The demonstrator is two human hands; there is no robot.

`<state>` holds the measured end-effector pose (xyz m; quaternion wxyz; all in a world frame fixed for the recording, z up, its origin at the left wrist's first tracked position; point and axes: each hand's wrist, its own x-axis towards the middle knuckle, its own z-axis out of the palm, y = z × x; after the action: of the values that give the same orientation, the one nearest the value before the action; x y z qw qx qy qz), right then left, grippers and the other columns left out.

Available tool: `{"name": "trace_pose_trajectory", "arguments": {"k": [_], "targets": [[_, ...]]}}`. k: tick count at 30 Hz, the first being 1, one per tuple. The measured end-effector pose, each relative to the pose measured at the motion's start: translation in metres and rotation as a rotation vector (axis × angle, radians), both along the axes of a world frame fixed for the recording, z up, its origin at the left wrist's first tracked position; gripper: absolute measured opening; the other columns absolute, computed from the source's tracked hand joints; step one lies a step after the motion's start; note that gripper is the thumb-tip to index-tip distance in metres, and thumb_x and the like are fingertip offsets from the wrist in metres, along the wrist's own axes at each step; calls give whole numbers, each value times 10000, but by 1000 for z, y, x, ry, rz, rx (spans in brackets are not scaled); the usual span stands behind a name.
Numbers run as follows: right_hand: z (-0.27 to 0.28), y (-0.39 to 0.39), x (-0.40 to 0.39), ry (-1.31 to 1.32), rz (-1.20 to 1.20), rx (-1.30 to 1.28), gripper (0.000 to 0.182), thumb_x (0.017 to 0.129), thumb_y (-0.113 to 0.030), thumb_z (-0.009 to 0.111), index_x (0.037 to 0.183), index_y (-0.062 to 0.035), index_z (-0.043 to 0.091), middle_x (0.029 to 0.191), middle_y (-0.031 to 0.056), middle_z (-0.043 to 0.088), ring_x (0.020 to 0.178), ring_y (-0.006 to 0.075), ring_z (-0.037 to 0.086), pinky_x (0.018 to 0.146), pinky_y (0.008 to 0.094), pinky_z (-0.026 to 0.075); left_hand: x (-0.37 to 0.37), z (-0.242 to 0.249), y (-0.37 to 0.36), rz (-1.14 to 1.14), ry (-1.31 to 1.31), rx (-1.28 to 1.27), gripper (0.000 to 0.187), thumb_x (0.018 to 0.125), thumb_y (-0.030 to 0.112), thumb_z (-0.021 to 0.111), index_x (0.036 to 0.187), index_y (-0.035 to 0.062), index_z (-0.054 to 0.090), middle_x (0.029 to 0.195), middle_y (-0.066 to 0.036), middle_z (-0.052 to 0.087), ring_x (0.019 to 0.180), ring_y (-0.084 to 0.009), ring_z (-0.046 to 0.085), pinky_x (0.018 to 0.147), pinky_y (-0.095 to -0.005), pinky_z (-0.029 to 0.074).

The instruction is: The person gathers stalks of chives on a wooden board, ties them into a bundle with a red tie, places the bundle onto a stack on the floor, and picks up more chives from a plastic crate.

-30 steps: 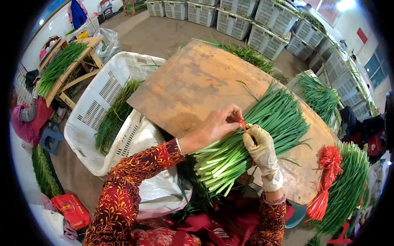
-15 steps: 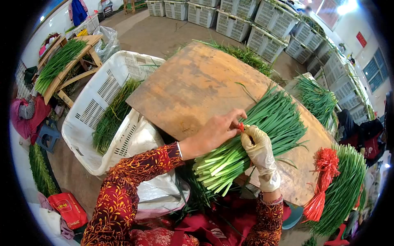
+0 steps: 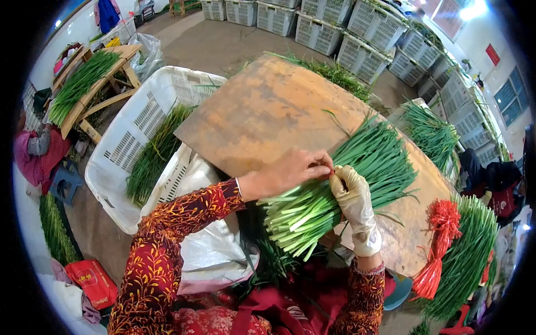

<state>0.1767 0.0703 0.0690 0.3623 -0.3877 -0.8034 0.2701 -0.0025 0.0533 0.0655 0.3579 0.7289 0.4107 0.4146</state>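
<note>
A large bunch of green stalks with pale cut ends lies across the wooden board. My bare left hand is above the bunch, its fingers pinched on a small piece of red tie. Close beside it, my right hand, in a pale glove, is closed at the same red tie, over the middle of the bunch. How the tie runs beneath the stalks is hidden. A bundle of red ties lies at the board's right edge.
Another green bunch lies at the right. A white crate with greens stands left of the board. Stacked crates line the back. A person in pink sits at the far left beside a wooden bench.
My left hand has shifted slightly left and its fingers have drawn together. The red tie between my hands shows less. My right hand has turned slightly.
</note>
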Motion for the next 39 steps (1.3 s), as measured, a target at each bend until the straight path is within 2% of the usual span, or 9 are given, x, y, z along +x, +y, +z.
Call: {"name": "trace_pose_trajectory", "arguments": {"k": [4,12,16,20,28,31,34,37,39], "targets": [[8,-6,1,15,-62,-163,79,762,-77,607,763,-9,566,675,79,538,588,183,520,547,287,419,-2,10,-1,26,289,331,112,826,148,541,874,48,543,792,-89,580,717,-253,584,631,-323,456],[28,10,2,45,173,-203,247,794,-141,610,952,49,590,957,99,562,795,183,552,711,263,441,2,42,4,130,412,562,104,767,139,570,797,54,519,742,-95,531,748,-275,547,623,-359,441],[43,3,2,-61,174,7,216,822,-177,539,922,-9,629,961,121,574,836,267,562,749,326,446,-9,57,10,92,296,434,99,767,124,558,788,36,518,733,-113,526,702,-258,528,644,-348,431],[-9,-21,10,-171,66,367,192,794,-161,536,953,-135,641,1020,64,581,938,235,509,881,390,337,-24,32,9,121,365,440,83,765,107,561,765,30,529,730,-102,540,715,-245,536,665,-335,435],[16,0,-2,142,132,12,162,749,-66,618,909,-47,634,825,108,619,740,235,590,691,306,458,-11,56,-6,114,482,553,85,754,111,578,822,77,543,782,-65,558,763,-242,541,703,-326,441],[11,-6,-4,257,95,-183,120,787,-76,619,891,-17,622,772,52,612,686,129,558,641,243,449,-8,55,-4,77,488,491,62,777,105,564,827,74,547,799,-61,575,792,-228,555,722,-324,446],[5,-7,-5,429,76,-428,120,844,-123,583,881,-13,612,752,-5,582,689,72,504,650,216,432,-4,40,-4,46,350,238,263,782,229,599,966,49,546,959,-119,577,949,-257,538,816,-339,431],[1,-1,-7,455,112,-401,130,842,-132,569,864,-7,597,736,25,592,673,99,508,649,233,429,7,21,-6,124,806,171,921,662,530,640,1271,-67,294,1267,-280,357,1190,-376,354,1007,-391,283],[3,-1,-10,350,76,-314,127,831,-131,574,859,-9,593,729,61,596,669,135,523,656,247,428,17,14,-7,176,913,177,919,665,529,637,1275,-65,290,1264,-280,363,1191,-375,355,1010,-390,278]]}}
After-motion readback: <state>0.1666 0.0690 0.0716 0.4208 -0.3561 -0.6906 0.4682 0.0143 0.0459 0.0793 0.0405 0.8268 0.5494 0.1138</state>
